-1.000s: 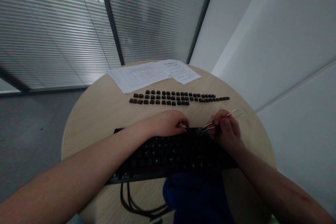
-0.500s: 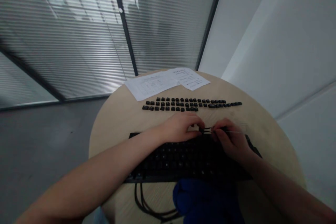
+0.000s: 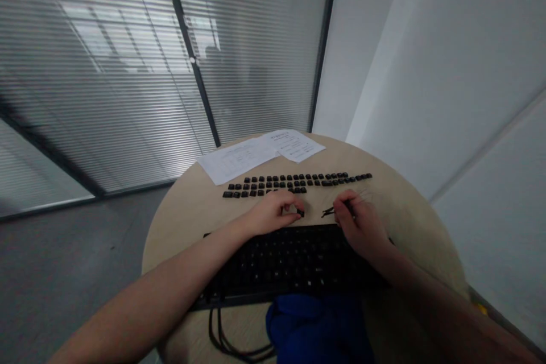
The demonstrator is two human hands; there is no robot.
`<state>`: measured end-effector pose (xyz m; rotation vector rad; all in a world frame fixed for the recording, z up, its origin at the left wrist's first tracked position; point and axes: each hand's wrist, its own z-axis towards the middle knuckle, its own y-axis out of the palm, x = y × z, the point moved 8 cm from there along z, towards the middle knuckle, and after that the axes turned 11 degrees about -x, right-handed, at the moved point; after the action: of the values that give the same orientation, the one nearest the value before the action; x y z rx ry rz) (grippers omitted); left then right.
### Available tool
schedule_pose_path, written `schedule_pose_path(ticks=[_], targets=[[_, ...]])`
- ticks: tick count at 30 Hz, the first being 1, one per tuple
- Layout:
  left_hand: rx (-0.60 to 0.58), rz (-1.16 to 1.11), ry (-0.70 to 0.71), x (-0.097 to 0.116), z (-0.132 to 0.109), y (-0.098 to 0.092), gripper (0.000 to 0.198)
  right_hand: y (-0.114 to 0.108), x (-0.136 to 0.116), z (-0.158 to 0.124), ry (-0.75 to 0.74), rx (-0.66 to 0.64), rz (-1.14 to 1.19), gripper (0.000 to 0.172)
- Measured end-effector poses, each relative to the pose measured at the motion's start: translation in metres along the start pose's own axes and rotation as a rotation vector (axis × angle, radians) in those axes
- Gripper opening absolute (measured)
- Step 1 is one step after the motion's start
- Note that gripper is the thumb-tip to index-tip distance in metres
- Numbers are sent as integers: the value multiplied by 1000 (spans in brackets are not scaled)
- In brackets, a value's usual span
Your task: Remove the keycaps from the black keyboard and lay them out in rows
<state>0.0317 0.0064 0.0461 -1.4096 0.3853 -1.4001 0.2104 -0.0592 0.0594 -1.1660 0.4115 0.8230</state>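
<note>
Between thumb and fingers, my left hand (image 3: 275,213) pinches a small black keycap (image 3: 300,212) just above the table. My right hand (image 3: 360,222) is closed on a keycap puller; its two dark prongs (image 3: 328,212) point left toward the keycap, with a gap between them. Thin pale wire shows behind that hand. Below both hands lies a black keyboard (image 3: 277,261), its upper right partly covered by my right hand. Beyond my left hand, loose black keycaps (image 3: 281,178) are laid out in rows, the nearest row partly hidden by my fingers.
Printed paper sheets (image 3: 239,159) lie at the far side of the round wooden table (image 3: 170,222). A black cable (image 3: 222,341) loops at the near edge beside a dark blue cloth (image 3: 315,324). Blinds and a white wall stand behind.
The puller's prongs have come off the keycap, which stays in my left hand. My hands have moved apart, and the whole view has shifted.
</note>
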Motion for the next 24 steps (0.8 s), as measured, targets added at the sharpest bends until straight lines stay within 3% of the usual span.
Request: schedule_pose_path(ticks=[3,8,12,18,21,24], targets=[[14,97,-12,-4,-1,0,17,-19,2,1,-7,99,29,24],[-84,261,-58,-4,1,12,29,-36,12,7,-12,180,84,25],[-114,340,-107,2,9,2,29,-46,25,15,-1,238,151,27],[-180,455,-115,5,54,-14,27,-60,49,20,-38,374,331,33],[-183,533,-150,-9,83,-6,27,-64,55,21,-32,416,337,34],[-245,600,-179,-26,104,14,26,-63,56,21,-22,419,346,31]])
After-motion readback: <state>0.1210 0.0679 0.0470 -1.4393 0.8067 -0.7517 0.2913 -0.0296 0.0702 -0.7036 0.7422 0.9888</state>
